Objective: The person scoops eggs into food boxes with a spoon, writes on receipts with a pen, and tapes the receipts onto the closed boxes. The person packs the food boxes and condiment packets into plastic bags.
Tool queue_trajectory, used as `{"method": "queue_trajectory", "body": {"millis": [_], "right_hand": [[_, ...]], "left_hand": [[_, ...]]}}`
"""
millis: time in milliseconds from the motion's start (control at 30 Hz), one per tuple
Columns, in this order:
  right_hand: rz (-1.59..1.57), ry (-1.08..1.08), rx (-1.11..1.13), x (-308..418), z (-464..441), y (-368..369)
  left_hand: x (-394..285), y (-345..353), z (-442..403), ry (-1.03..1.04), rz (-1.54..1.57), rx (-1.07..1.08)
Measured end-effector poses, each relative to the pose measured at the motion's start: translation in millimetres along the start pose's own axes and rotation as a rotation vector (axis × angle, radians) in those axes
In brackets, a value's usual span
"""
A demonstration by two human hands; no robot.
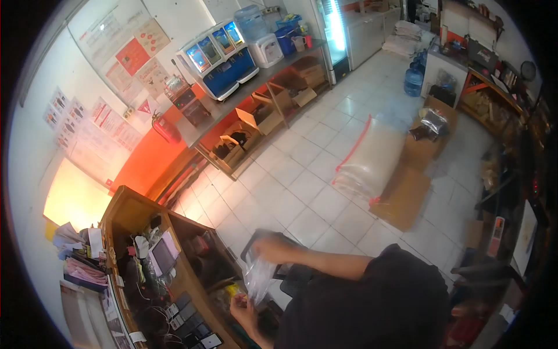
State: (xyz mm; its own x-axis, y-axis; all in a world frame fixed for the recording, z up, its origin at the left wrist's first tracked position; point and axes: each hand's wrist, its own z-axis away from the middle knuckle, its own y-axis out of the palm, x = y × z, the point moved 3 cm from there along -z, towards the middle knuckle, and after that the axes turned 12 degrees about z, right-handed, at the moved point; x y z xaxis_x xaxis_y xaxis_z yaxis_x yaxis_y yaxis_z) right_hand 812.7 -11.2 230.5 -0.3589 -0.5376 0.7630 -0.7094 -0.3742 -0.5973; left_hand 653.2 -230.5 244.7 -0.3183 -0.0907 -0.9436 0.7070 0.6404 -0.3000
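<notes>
A clear plastic bag (pixel 258 279) hangs between my two hands, beside the shelving at the lower middle. The blurred right hand (pixel 272 250) is closed on the bag's upper part, with its bare forearm reaching in from the right. Lower down, my left hand (pixel 244 309) has its fingers curled at the bag's lower end; what lies between the fingertips is too small to make out. Close to the left fingers, a yellow item (pixel 233 289) shows inside the shelf. Behind the bag is a dark chair-like object (pixel 297 276), partly covered by the right arm.
A wooden counter (pixel 185 256) with phones (pixel 212 340) and cables stands at lower left. A wrapped stack (pixel 372 160) and cardboard (pixel 402 198) lie on the tiled floor (pixel 279 200). A drink dispenser (pixel 218 61) sits on the back table.
</notes>
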Motion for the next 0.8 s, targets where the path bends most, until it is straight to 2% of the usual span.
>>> {"method": "queue_trajectory", "body": {"millis": [67,133,167,200,267,300,367,433,467,500,567,633,667,700,767,800], "right_hand": [[0.054,-0.019,-0.075,-5.4,2.9,-15.9],[0.142,-0.047,-0.176,-12.1,0.2,-62.0],[0.138,-0.048,-0.175,-6.7,5.4,-77.8],[0.040,0.062,-0.075,-1.8,9.6,-89.6],[-0.180,0.266,0.088,-9.3,14.3,-90.7],[-0.180,0.251,0.085,-12.2,16.6,-87.1],[-0.299,0.173,0.019,-14.1,23.4,-79.8],[-0.214,0.113,0.028,-15.8,30.7,-66.6],[-0.214,0.085,0.029,-20.4,36.4,-50.7],[-0.213,0.062,0.030,-22.5,40.9,-40.6],[-0.190,0.069,0.064,-17.3,47.6,-43.1],[-0.203,0.039,0.126,-20.3,51.9,-30.1],[-0.254,0.048,0.078,-29.4,50.9,-24.7],[-0.258,0.043,0.077,-36.5,50.4,-17.3],[-0.305,0.151,0.026,-51.6,48.6,-18.1],[-0.317,0.132,0.009,-54.6,48.6,-17.1]], "left_hand": [[21.2,-13.1,-4.0,0.140,-0.160,-0.031],[22.7,-17.1,-6.7,0.155,-0.165,-0.051],[18.7,-18.4,-4.1,0.164,-0.168,-0.071],[5.7,-15.7,-3.4,0.163,-0.171,-0.076],[-16.4,6.2,-8.1,-0.198,0.174,0.115],[-14.5,13.7,-11.7,-0.185,0.175,0.107],[7.5,39.1,-19.3,-0.358,0.493,0.140],[32.3,61.5,-22.0,-0.202,0.504,0.103],[59.1,67.3,-31.1,-0.016,0.259,0.150],[-16.8,84.7,-14.3,-0.200,0.331,0.163],[0.0,97.3,-10.3,-0.245,0.377,0.254],[4.6,102.3,-2.1,-0.132,0.168,0.298],[5.2,101.2,-1.6,0.060,-0.033,0.331],[9.4,99.7,2.0,0.064,-0.039,0.328],[0.1,107.3,6.0,-0.226,0.209,0.283],[24.6,101.7,2.3,-0.164,0.150,0.256]]}}
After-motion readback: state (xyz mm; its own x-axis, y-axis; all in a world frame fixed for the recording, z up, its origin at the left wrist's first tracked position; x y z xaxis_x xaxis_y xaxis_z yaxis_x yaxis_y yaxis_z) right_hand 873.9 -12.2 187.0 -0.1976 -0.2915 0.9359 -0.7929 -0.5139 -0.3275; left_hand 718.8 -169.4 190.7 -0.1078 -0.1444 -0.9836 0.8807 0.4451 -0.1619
